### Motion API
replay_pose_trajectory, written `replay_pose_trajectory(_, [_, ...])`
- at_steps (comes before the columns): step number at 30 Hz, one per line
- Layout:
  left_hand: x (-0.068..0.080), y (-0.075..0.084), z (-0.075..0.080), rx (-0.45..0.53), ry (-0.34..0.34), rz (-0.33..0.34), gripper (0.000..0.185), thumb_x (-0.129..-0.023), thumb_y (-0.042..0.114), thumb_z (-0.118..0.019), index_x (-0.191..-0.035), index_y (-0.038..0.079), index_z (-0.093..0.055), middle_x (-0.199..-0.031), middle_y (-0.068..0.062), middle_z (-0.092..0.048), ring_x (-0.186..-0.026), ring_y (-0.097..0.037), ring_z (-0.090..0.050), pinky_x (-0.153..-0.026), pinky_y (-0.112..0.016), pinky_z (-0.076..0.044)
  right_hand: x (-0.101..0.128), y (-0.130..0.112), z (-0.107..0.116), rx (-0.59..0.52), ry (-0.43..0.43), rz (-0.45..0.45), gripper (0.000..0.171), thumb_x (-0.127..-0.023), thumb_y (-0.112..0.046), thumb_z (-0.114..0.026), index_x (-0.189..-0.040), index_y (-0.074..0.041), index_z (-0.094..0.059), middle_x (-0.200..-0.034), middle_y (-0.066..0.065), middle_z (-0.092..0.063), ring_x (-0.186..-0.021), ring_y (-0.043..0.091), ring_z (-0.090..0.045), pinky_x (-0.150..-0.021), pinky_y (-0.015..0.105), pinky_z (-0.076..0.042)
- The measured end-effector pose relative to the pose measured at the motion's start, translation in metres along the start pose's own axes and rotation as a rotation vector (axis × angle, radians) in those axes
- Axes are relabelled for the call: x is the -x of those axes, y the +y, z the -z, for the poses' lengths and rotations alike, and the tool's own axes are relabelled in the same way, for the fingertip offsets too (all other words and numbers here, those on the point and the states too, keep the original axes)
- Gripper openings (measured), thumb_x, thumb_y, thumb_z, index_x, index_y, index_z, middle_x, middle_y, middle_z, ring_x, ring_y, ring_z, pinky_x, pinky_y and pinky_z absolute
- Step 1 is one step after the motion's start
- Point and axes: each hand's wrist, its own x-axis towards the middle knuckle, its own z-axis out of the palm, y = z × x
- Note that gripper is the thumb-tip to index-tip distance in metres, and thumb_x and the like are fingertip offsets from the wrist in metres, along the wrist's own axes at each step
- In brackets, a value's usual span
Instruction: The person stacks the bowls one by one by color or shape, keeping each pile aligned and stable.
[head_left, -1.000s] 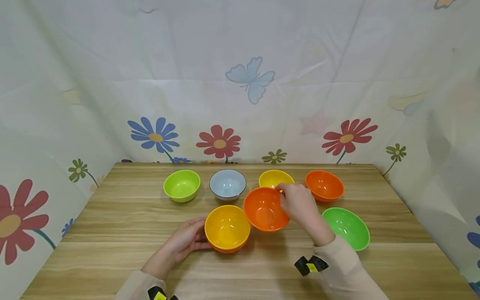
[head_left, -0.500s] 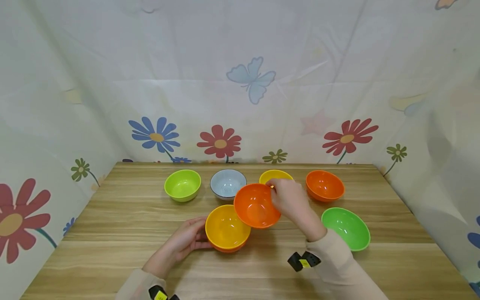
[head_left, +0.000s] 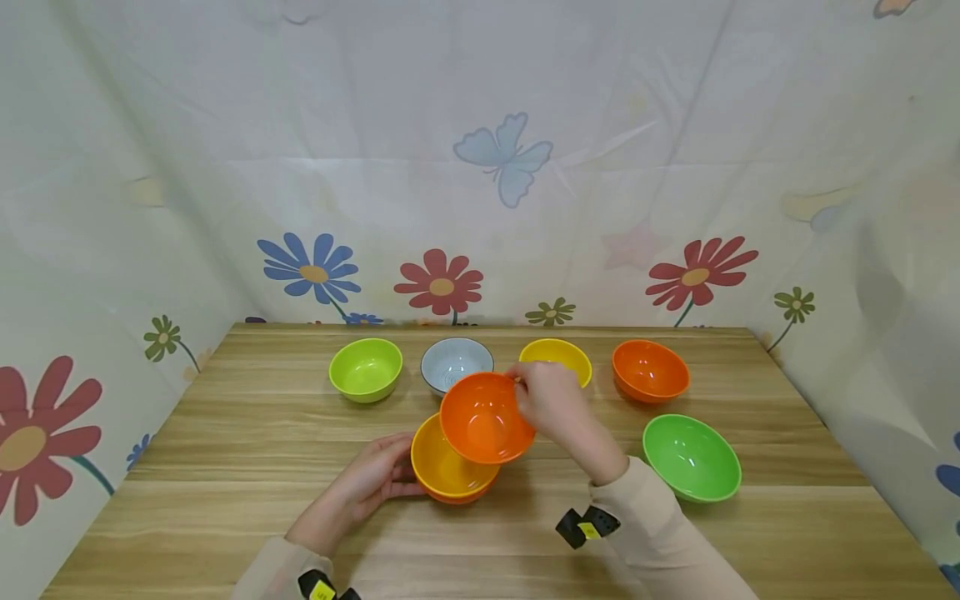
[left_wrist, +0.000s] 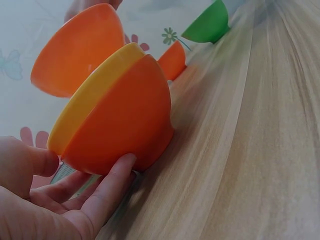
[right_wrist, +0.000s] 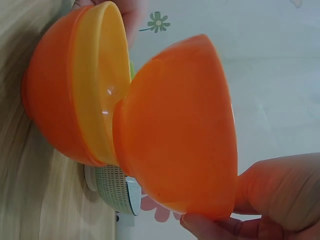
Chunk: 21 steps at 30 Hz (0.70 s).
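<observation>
My right hand (head_left: 553,402) pinches the rim of an orange bowl (head_left: 487,421) between thumb and fingers. That bowl hangs tilted over a yellow bowl (head_left: 442,467), its base dipping in just at the yellow rim in the right wrist view. The yellow bowl sits nested in another orange bowl (left_wrist: 125,115), which stands on the table. My left hand (head_left: 371,479) holds this stack at its left side, thumb (left_wrist: 46,161) by the rims and fingers against the lower bowl's outer wall. Part of the yellow bowl's inside is hidden behind the raised bowl.
Along the back of the wooden table (head_left: 247,433) stand a lime green bowl (head_left: 366,371), a grey-blue bowl (head_left: 453,360), a yellow bowl (head_left: 558,357) and an orange bowl (head_left: 649,372). A green bowl (head_left: 692,460) is at the right. A flower-printed cloth (head_left: 510,200) hangs behind.
My right hand has carried the orange bowl leftward, from beside the stack to over the yellow bowl. The left hand and the stack have stayed in place.
</observation>
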Motion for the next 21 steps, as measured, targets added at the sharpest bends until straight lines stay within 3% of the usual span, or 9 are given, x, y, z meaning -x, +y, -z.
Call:
replay_pose_trajectory(4, [0.0,0.001,0.0,-0.002,0.001,-0.001,0.049,-0.097,0.025,-0.042,-0.136,-0.006,-0.037,-0.111,-0.01,-0.062,-0.091,-0.019,-0.063,-0.082,-0.044,-0.052,-0.001,-0.003,-0.004,-0.023,-0.005,0.008,0.02,-0.08,0.001,-0.058,-0.093,-0.005,-0.072,-0.082,0.007,-0.069,-0.055,0.015,-0.045,-0.047,0.021,-0.035])
replay_pose_trajectory(21, [-0.001,-0.001,0.0,0.005,0.003,-0.013,0.049,-0.098,0.023,-0.04,-0.137,-0.006,-0.034,-0.119,-0.016,-0.059,-0.094,-0.02,-0.063,-0.083,-0.045,-0.052,0.0,-0.006,-0.025,-0.097,-0.007,0.05,0.018,-0.079,0.0,-0.061,-0.09,-0.007,-0.073,-0.077,0.004,-0.064,-0.063,0.014,-0.052,-0.05,0.021,-0.043])
